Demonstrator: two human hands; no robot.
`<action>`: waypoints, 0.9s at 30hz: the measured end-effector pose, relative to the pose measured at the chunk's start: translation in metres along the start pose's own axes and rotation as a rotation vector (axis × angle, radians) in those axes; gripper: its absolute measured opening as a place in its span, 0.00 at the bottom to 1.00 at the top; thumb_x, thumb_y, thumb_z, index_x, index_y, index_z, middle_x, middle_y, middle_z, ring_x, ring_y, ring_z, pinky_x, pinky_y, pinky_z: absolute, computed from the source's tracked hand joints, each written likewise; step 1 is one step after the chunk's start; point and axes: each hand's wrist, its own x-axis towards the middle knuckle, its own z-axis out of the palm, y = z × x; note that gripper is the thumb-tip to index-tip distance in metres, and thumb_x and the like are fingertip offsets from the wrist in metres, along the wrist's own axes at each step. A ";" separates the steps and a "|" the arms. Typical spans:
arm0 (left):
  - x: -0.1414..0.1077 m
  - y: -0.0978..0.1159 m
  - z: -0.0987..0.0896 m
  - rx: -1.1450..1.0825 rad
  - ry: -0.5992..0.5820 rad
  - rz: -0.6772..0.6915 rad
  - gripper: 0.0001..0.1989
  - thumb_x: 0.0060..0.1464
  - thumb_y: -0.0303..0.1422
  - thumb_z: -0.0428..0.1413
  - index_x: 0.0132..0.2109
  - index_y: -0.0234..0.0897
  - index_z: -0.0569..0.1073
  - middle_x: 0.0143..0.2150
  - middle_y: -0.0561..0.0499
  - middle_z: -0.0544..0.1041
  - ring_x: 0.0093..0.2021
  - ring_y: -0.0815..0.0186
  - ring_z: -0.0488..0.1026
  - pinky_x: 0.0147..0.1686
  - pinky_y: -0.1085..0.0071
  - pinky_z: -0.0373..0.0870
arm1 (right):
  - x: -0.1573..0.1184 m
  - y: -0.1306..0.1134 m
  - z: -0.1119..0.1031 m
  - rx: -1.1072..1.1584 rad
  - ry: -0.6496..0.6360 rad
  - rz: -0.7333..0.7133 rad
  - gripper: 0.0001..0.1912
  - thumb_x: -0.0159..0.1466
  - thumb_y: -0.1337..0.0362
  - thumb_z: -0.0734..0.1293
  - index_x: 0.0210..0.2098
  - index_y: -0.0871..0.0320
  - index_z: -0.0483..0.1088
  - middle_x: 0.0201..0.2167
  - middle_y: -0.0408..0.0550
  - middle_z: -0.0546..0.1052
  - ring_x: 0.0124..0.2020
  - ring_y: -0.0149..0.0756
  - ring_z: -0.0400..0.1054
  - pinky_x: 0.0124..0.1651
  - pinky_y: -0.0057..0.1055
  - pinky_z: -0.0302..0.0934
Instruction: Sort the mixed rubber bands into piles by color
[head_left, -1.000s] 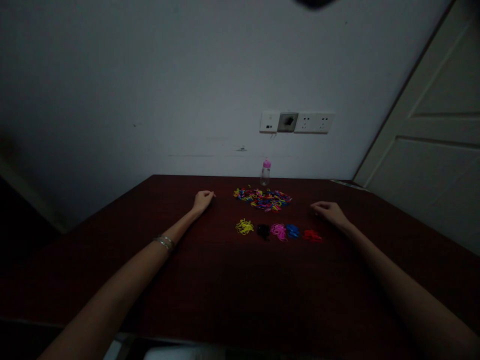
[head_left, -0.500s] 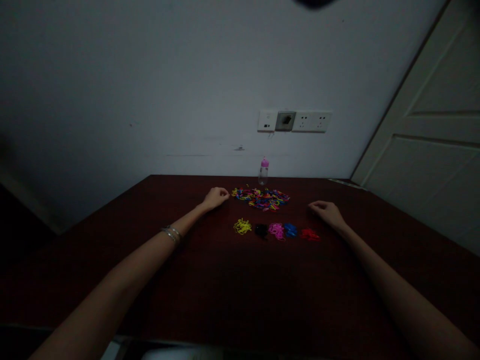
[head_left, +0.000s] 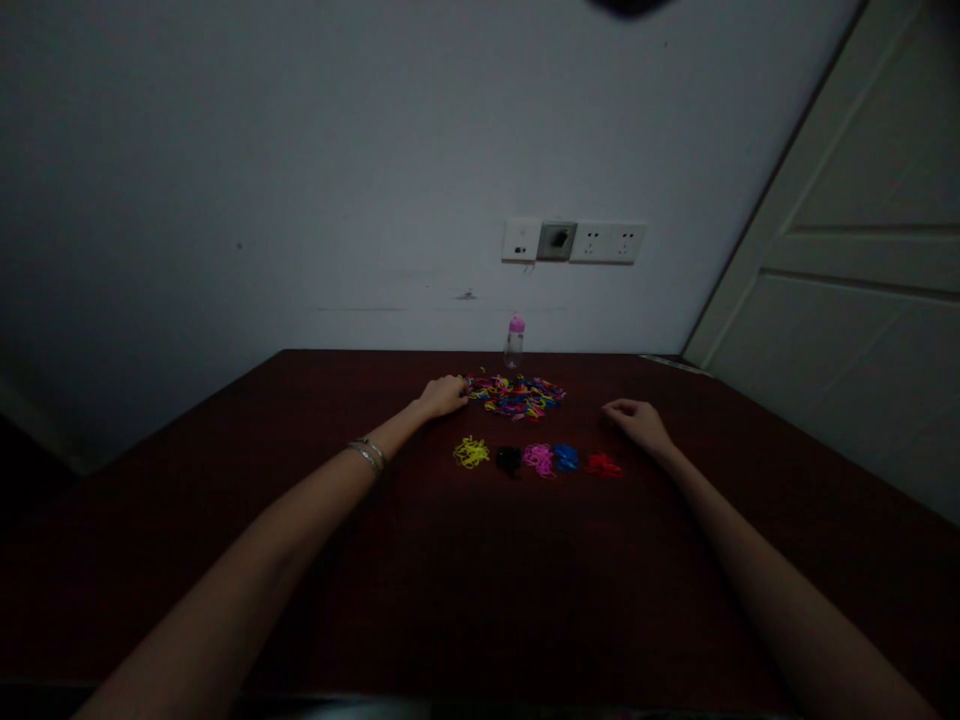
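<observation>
My left hand [head_left: 445,396], with bracelets at its wrist, is at the left edge of a mixed pile of small coloured rubber bands [head_left: 517,397]. Its fingers are bent together and touch the edge of the pile; whatever is between the fingertips is hidden. My right hand [head_left: 636,420] rests on the table to the right of the pile, loosely closed, with nothing visible in it. In front of the pile lie separate heaps of yellow bands [head_left: 471,453], black bands [head_left: 509,460], pink bands [head_left: 539,459], blue bands [head_left: 565,458] and red bands [head_left: 604,465].
A clear bottle with a pink cap [head_left: 514,343] stands behind the mixed pile, near the wall. The dark red-brown table [head_left: 450,580] reaches back to the wall, which carries a row of sockets [head_left: 574,242]. A pale panelled door [head_left: 847,250] is at the right.
My left hand has moved right to the edge of the mixed pile, its back now turned more upward. The whole view has shifted slightly; my right hand stays resting on the table.
</observation>
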 end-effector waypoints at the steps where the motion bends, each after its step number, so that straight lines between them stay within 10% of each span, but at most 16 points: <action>1: 0.001 0.000 0.001 -0.003 0.006 -0.003 0.13 0.49 0.35 0.53 0.43 0.41 0.75 0.41 0.45 0.76 0.43 0.58 0.71 0.41 0.70 0.65 | -0.001 -0.001 0.000 0.001 -0.001 0.000 0.19 0.51 0.52 0.61 0.30 0.62 0.74 0.22 0.46 0.73 0.25 0.35 0.65 0.28 0.29 0.56; 14: 0.002 -0.001 0.002 -0.063 0.088 -0.031 0.09 0.49 0.33 0.53 0.38 0.41 0.76 0.38 0.46 0.77 0.41 0.59 0.71 0.40 0.71 0.64 | -0.002 -0.002 -0.001 -0.029 0.011 -0.016 0.19 0.52 0.53 0.61 0.30 0.62 0.74 0.21 0.46 0.74 0.24 0.34 0.66 0.28 0.28 0.57; 27: -0.036 0.003 -0.047 -0.237 0.046 0.156 0.04 0.43 0.31 0.57 0.30 0.41 0.76 0.27 0.52 0.76 0.34 0.64 0.72 0.33 0.74 0.60 | -0.004 -0.005 -0.001 -0.065 0.013 -0.016 0.18 0.52 0.54 0.61 0.30 0.60 0.75 0.23 0.47 0.75 0.27 0.36 0.68 0.29 0.29 0.58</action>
